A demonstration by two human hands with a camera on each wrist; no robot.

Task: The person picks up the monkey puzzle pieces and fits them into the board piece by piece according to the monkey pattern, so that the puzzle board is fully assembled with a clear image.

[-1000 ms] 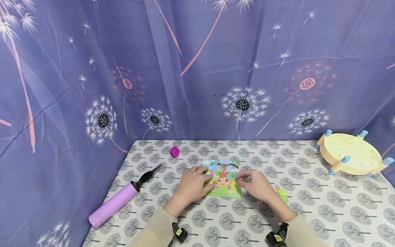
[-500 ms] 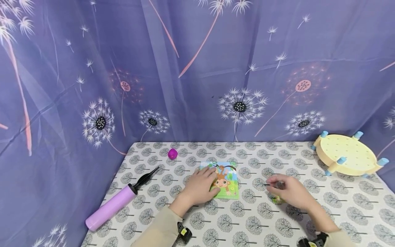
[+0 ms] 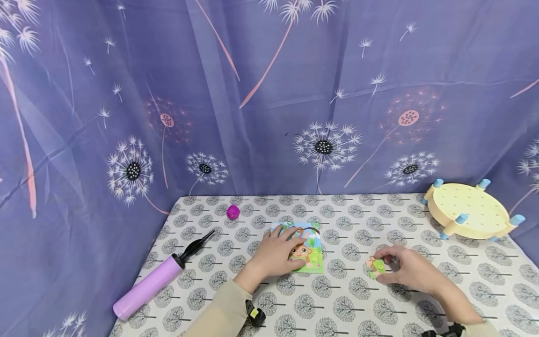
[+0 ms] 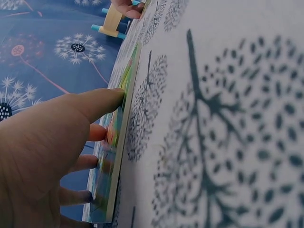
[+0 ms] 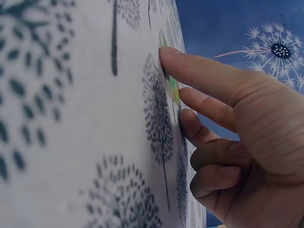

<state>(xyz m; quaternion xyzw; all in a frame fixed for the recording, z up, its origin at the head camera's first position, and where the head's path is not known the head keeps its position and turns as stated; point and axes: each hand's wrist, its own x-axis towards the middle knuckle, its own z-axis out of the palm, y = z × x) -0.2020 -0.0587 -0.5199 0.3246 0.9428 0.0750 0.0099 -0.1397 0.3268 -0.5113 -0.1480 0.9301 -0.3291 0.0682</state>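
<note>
A square monkey picture puzzle (image 3: 313, 257) lies on the cloth in the middle of the table. My left hand (image 3: 275, 250) rests over its left part with fingers spread, hiding some of the picture. In the left wrist view, thumb and fingertips press on the face of the puzzle (image 4: 116, 156), whose thin edge shows. Off to the right, my right hand (image 3: 414, 271) pinches a small green puzzle piece (image 3: 377, 267) at its edges between thumb and index finger. The right wrist view shows this piece (image 5: 174, 89) low at the cloth, mostly hidden behind the thumb.
A lilac balloon hand pump (image 3: 156, 283) with a black nozzle lies at the left. A small purple object (image 3: 233, 212) sits at the back left. At the back right stands an upturned yellow stool-like piece (image 3: 467, 210) with blue-tipped legs. A dandelion-print curtain (image 3: 261, 140) closes off the back.
My right hand has left the puzzle's right edge, moved right and come down onto the loose piece. My left hand has slid a little further over the puzzle, its fingers spreading.
</note>
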